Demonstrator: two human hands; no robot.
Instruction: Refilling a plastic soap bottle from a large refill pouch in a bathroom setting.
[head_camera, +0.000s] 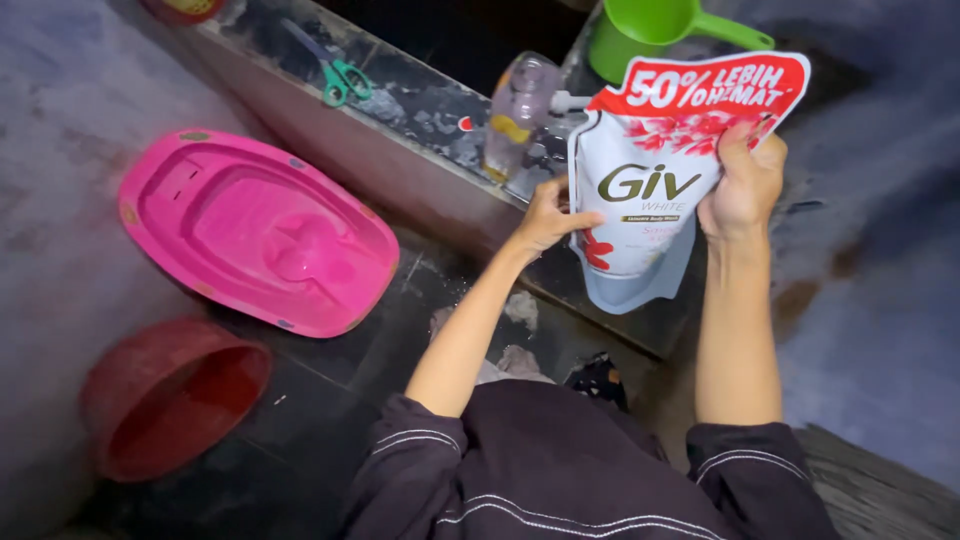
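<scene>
both bare forearms reach forward out of dark sleeves with thin white piping, elbows bent, and meet on a white refill pouch (650, 200) held upright above the dark tiled ledge (400, 130). the left hand (548, 215) comes in from below, wrist slightly cocked, thumb and fingers pinched together on the pouch's left edge about halfway up. the right hand (745, 180) stands higher on the pouch's right side, fingers wrapped round the edge near the red top band, thumb on the front; its grip is clamped on the pouch.

the pouch is soft glossy plastic film, white with red flower prints and a red header strip, its bottom gusset curving to a rounded point, its top corner tapering into a short white spout toward the left. just left of that spout, standing on the ledge, is a clear plastic bottle (518, 115) with a faint lilac tint, rounded shoulders and a yellowish patch on its side. left of the bottle along the ledge lie green-handled scissors (338, 80). behind the pouch, at the top of the view, a bright green plastic dipper (660, 25) with a long handle sits over something green.

far left of the pouch, on the floor below the ledge, lies a glossy pink plastic tub (255, 230), oval and moulded with a raised shape in its middle. below the tub sits a round red plastic basin (170, 395), matte and worn, tipped toward the camera. the floor is dark tile, wet-looking near the ledge.
</scene>
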